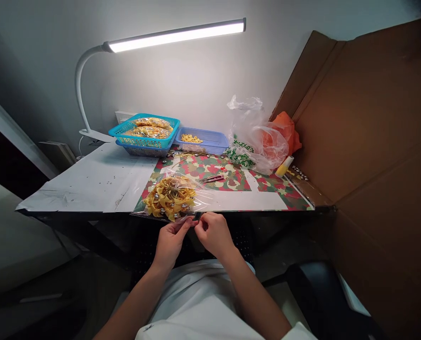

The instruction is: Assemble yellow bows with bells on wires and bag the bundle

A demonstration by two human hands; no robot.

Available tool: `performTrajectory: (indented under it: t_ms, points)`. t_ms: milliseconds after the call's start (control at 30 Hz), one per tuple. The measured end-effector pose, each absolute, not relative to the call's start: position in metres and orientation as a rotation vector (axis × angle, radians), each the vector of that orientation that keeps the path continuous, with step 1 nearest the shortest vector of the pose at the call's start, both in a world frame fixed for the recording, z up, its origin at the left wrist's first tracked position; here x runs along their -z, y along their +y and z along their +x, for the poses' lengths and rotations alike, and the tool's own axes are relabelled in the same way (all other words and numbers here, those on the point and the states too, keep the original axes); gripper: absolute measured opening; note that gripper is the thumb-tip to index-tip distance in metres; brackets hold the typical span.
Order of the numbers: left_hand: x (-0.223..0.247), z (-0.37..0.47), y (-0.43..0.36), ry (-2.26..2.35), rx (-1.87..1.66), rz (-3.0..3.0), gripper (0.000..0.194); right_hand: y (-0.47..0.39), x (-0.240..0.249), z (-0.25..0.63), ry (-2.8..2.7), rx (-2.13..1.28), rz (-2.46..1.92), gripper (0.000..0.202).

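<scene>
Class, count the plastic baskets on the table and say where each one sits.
2 for certain: a turquoise basket holding filled packets at the back by the lamp base, and a blue basket of yellow pieces to its right. A darker basket may be stacked under the turquoise one.

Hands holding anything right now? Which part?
Both hands, left hand and right hand, pinch the near edge of the clear plastic bag of yellow ribbon pieces, at the table's front edge.
</scene>
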State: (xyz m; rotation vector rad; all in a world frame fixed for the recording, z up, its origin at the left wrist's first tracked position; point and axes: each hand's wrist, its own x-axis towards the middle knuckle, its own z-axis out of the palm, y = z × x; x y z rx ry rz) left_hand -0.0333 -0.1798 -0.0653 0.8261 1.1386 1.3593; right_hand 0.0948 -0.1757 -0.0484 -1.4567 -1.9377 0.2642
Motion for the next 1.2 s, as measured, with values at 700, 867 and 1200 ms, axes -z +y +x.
performTrajectory:
  t_ms: [700,867,1200]
  points:
    - [0.061,-0.039,-0.181,1.169,-1.368,0.835,0.051,-0.185,0.033,0.086,-1.958,-0.259,-1.533,0.017]
    - [0.063,-0.039,-0.180,1.145,-1.363,0.834,0.053,-0.183,0.032,0.085,-2.017,-0.189,-1.577,0.019]
    - [0.061,-0.042,-0.179,1.126,-1.330,0.853,0.050,-0.177,0.033,0.082,-2.032,-0.200,-1.620,0.019]
